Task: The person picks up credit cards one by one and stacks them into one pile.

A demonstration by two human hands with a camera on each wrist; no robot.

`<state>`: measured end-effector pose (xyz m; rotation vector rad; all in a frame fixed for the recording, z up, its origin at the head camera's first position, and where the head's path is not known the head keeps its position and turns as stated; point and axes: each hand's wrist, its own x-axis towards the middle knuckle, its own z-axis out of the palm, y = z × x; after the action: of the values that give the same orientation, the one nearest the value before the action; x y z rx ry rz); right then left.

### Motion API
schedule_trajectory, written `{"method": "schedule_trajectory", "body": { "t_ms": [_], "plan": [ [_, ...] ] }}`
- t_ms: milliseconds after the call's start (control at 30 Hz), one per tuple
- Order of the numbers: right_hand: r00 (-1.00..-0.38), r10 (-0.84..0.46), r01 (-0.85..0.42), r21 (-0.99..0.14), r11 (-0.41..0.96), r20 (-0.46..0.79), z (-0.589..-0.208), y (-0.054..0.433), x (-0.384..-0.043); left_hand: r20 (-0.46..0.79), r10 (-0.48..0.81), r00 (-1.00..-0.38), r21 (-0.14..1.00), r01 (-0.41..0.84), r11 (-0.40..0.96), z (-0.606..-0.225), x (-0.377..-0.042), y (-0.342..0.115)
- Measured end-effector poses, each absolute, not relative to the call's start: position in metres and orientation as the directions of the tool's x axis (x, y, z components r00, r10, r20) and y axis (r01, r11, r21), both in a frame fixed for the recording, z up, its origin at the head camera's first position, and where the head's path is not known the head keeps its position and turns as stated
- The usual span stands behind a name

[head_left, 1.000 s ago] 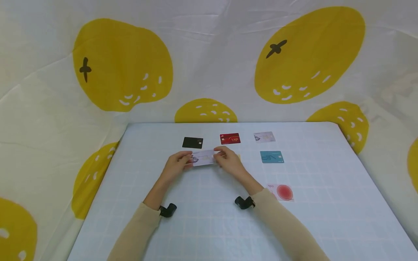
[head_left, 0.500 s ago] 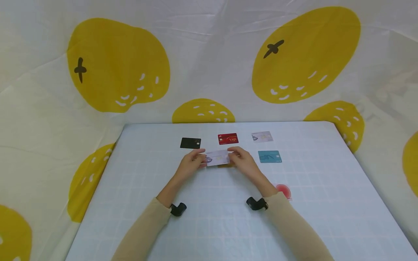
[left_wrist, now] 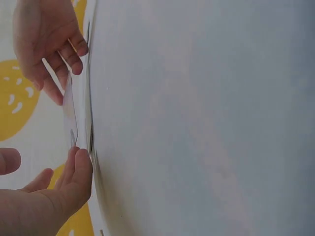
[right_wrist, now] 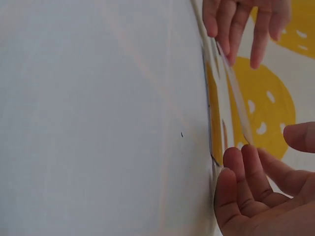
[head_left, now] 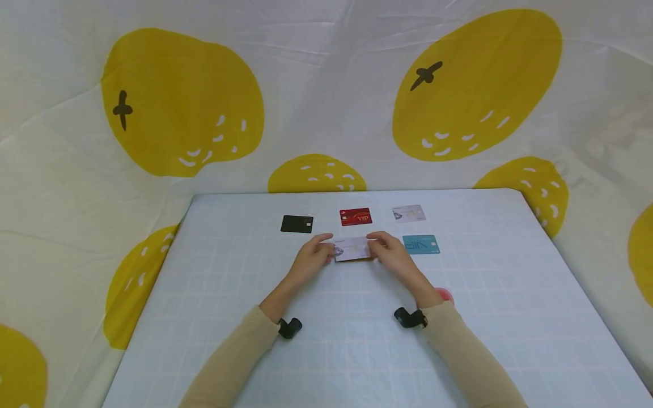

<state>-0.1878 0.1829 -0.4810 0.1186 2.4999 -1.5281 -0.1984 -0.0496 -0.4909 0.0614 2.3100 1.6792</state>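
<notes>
Both hands hold a pale white-lilac card point(head_left: 352, 248) by its short ends, just over the table. My left hand point(head_left: 308, 262) grips the left end and my right hand point(head_left: 395, 259) the right end. The right wrist view has the held card point(right_wrist: 237, 98) edge-on and tilted, with fingertips at its end. Below it lies a yellow-orange card point(right_wrist: 213, 110), mostly covered in the head view. A black card point(head_left: 297, 224), a red VIP card point(head_left: 356, 216) and another pale card point(head_left: 409, 213) lie beyond the hands. A teal VIP card point(head_left: 421, 244) lies beside the right hand.
A card with a red circle point(head_left: 445, 295) is partly hidden by the right forearm. The white table point(head_left: 326, 351) has a faint grid. Behind it hangs a cloth point(head_left: 326, 85) printed with yellow fruit.
Both hands have carried the pale card to the right and slightly down, so it now covers most of the yellow-orange card. The right forearm hides more of the red-circle card.
</notes>
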Motion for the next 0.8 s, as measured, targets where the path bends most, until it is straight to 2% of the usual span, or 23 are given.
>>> {"method": "schedule_trajectory", "body": {
  "t_ms": [267, 500, 800],
  "plan": [
    [-0.970, -0.011, 0.206, -0.843, 0.496, -0.244, -0.485, 0.186, -0.189, -0.231, 0.215, -0.949, 0.931, -0.152, 0.332, -0.492, -0.201, -0.042],
    [-0.970, -0.013, 0.203, -0.841, 0.502, -0.242, -0.487, 0.189, -0.189, -0.249, 0.207, -0.946, 0.901, -0.148, 0.407, -0.494, -0.203, -0.038],
    [-0.968, -0.017, 0.207, -0.832, 0.515, -0.251, -0.490, 0.190, -0.190, -0.250, 0.196, -0.948, 0.898, -0.152, 0.413, -0.490, -0.199, -0.036]
  ]
}}
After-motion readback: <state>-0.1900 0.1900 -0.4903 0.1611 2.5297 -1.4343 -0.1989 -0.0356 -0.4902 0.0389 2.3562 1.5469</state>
